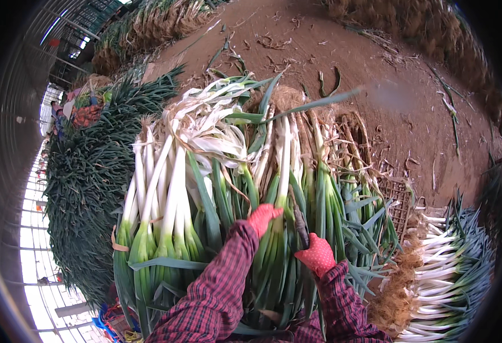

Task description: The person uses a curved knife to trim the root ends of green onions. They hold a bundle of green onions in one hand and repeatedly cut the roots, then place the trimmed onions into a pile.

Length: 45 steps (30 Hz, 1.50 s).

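My left hand (pixel 264 218), in a red dotted glove, grips a long green onion (pixel 284 171) where its white shank turns green. The stalk points away from me, and its leaves run down between my forearms. In my right hand (pixel 317 257), gloved alike, is a narrow knife-like tool (pixel 301 225) with a dark handle. Its tip lies close to the held stalk; whether they touch I cannot tell. Clean white green onions (pixel 165 193) lie side by side to the left. Rightward are green onions in dry brown sheaths (pixel 345 150). Pale stripped sheaths (pixel 216 133) are heaped beyond the clean ones.
A tall heap of green onion leaves (pixel 88 188) rises at left, with a person (pixel 85 115) behind it. More rooted green onions (pixel 435 274) are stacked at lower right, near a brown plastic crate (pixel 399 201). Scraps litter the dirt floor (pixel 388 98).
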Each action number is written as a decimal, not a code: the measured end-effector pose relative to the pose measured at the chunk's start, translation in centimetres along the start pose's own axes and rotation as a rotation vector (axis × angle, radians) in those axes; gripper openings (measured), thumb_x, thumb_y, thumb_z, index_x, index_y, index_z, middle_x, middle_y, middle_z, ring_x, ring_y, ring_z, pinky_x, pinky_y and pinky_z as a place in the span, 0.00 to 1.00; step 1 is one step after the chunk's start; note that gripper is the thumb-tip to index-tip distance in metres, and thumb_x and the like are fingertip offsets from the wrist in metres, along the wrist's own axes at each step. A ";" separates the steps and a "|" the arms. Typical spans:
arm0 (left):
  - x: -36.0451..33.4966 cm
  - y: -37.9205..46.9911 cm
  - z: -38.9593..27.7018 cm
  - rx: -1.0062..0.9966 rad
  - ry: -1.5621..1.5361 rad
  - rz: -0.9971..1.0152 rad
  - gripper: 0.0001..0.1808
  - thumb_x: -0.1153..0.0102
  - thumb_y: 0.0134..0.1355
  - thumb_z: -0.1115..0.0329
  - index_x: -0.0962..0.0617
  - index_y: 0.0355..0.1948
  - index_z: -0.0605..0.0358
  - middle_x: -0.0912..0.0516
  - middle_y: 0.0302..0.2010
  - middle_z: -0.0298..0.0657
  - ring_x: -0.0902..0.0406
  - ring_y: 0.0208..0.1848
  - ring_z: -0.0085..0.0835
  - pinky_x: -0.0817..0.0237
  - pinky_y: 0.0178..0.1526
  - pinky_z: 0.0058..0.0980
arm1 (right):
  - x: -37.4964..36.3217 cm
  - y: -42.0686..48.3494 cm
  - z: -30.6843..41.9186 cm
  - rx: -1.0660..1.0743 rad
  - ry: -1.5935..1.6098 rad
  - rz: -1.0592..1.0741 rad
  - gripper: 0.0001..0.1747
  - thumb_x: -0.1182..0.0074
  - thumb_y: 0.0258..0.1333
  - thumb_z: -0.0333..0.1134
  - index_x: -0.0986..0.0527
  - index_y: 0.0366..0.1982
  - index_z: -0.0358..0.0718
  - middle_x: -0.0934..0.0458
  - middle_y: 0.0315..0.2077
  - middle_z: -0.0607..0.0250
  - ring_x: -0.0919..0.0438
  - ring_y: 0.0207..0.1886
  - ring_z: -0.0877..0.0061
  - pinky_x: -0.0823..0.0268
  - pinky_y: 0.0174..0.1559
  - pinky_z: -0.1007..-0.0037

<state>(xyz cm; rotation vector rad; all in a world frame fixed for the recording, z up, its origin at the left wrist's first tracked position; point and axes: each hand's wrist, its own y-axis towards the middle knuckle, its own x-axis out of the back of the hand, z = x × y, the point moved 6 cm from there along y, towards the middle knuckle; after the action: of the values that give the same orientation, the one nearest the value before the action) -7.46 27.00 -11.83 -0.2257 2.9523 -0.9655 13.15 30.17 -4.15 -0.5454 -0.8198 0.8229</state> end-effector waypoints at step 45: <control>23.3 -22.0 -13.3 0.123 1.964 -0.893 0.12 0.49 0.51 0.68 0.21 0.36 0.59 0.21 0.34 0.51 0.23 0.42 0.43 0.31 0.46 0.38 | -1.2 2.1 -0.9 -0.046 -0.048 -0.066 0.18 0.49 0.43 0.35 0.27 0.36 0.32 0.22 0.35 0.40 0.23 0.42 0.50 0.31 0.46 0.56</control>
<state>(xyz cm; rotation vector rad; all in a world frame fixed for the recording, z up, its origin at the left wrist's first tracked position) -28.65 13.82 12.36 -1.3501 4.2924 -2.6533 12.46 30.34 -6.65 -0.5376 -0.8981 0.7605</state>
